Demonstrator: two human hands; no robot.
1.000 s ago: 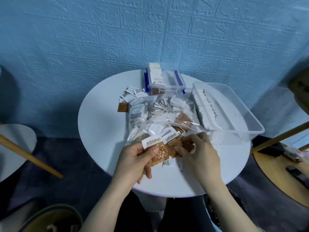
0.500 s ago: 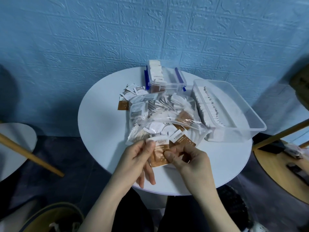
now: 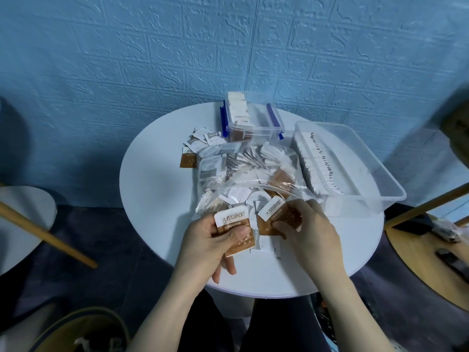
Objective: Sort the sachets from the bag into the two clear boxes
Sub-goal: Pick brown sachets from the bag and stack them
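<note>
Two boxes: they stood at the far side of my round white table [image 3: 157, 199], the large open clear tray [image 3: 380, 179] to the right with a row of white sachets on edge inside, the small blue-latched clear box [image 3: 256, 124] at the back with its own upright row.
Bag: the clear plastic bag [image 3: 243, 174] lay slumped between the boxes and my hands, visibly full of white and brown sachets; I judged the sorting far from done.
Loose pile: a scatter of sachets [image 3: 200, 143] sat on the table just left of the small box, outside the bag.
Left hand: my left hand [image 3: 210, 242] gripped a brown-and-white sachet [image 3: 234, 229], thumb pressed across its face, fingers curled behind it.
Right hand: my right hand [image 3: 309, 232] pinched a second brown sachet [image 3: 276, 214] at the bag's mouth, thumb on its lower edge.
Change: half a second earlier both hands had been crowded on one overlapping pair of brown sachets; now the two were pulled apart, one in each hand, labels plain to read.
Meaning: in my judgement the brown ones were separated and ready to be carried to a box, probably the small one, where brown showed through the wall.
</note>
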